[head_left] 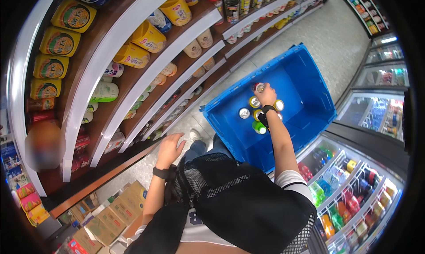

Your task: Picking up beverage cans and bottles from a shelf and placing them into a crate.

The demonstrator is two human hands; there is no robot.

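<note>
My right hand (267, 95) reaches down into a large blue plastic crate (312, 72). Its fingers are closed round a can (260, 87), whose round metal end shows beside them. Several cans stand inside the crate, among them a silver-topped can (244, 113) and a yellow-rimmed can (254, 102). Close to my right wrist is a green bottle with a pale cap (260, 128); my wrist and dark band hide part of the group. My left hand (169, 150) hangs outside the crate, beside the shelves, with nothing in it and the thumb apart from the fingers.
Curved shelves (133, 90) on the left hold yellow tubs (148, 35), cans and packets. At right, lit coolers (349, 192) hold bottles close to the crate. Cardboard boxes (117, 214) sit at lower left. A black mesh bag (230, 183) hangs across my front.
</note>
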